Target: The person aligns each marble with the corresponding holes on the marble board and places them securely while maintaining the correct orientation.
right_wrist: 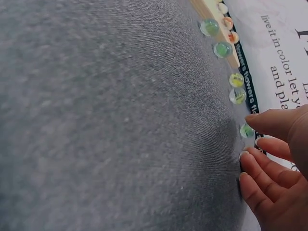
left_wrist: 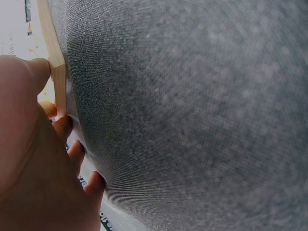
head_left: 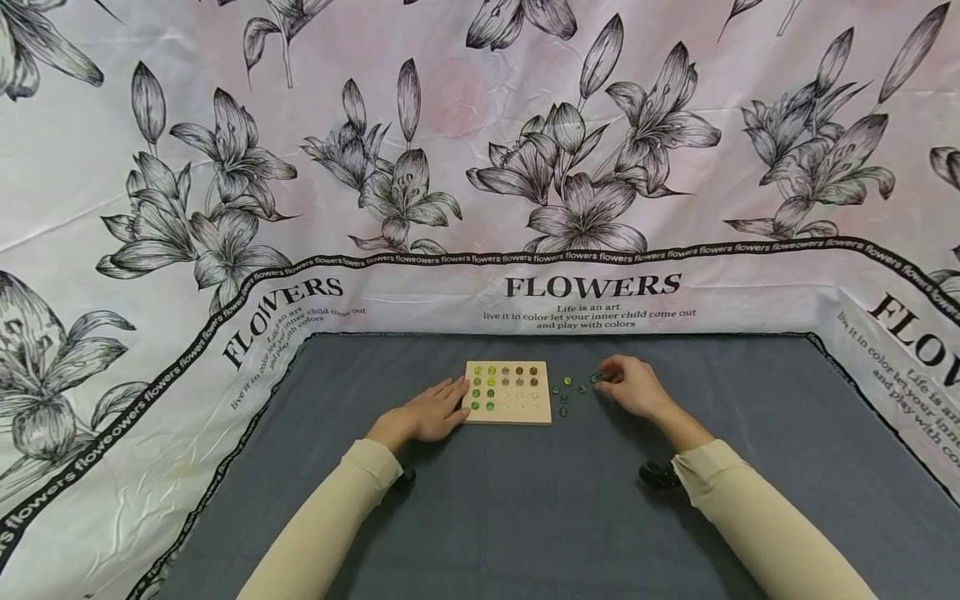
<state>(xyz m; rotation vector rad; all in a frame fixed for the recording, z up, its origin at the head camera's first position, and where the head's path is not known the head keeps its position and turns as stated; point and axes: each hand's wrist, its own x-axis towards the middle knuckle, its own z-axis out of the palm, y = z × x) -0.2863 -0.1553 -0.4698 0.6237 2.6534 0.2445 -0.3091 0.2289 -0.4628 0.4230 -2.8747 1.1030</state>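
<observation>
In the head view, the board (head_left: 517,418) is lying on the grey surface (head_left: 487,500), with seated marbles (head_left: 490,406) filling its left columns and far rows while the near-right holes are standing empty. The left hand (head_left: 429,412) is resting with fingers extended at the board's left edge. Loose marbles (head_left: 567,381) are sitting just right of the board, and the right hand (head_left: 636,390) is holding thumb and forefinger narrowly spaced at the rightmost green marble (head_left: 594,377). In the left wrist view, the thumb is touching the board by its near-left corner and the fingers are lying along the left side, seemingly bracing it. In the right wrist view, the right fingertips are meeting around that green marble; whether they are pinching it, I cannot tell. Picking it up is apparently being attempted; the next move is probably calling for a secure pinch before lifting.
</observation>
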